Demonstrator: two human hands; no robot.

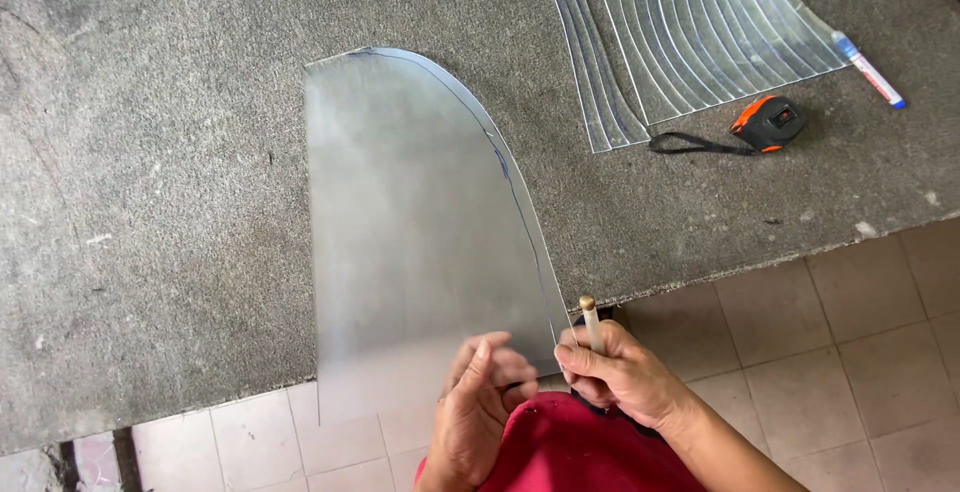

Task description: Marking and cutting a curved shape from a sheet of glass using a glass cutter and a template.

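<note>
A curved pane of clear glass [410,222] lies on the grey carpeted table [150,202], its near end sticking out over the table's edge. A dark marked line follows its curved right side. My left hand [480,407] holds the pane's near end from below and beside, fingers bent against the glass. My right hand [620,372] grips a slim glass cutter with a brass-coloured tip [590,317], upright at the pane's right edge near its near corner.
Several cut curved glass pieces [700,22] lie stacked at the table's far right. An orange and black tape measure [768,122] with a black strap sits beside them, and a white marker with a blue cap [870,70] further right. Beige floor tiles [850,342] lie below.
</note>
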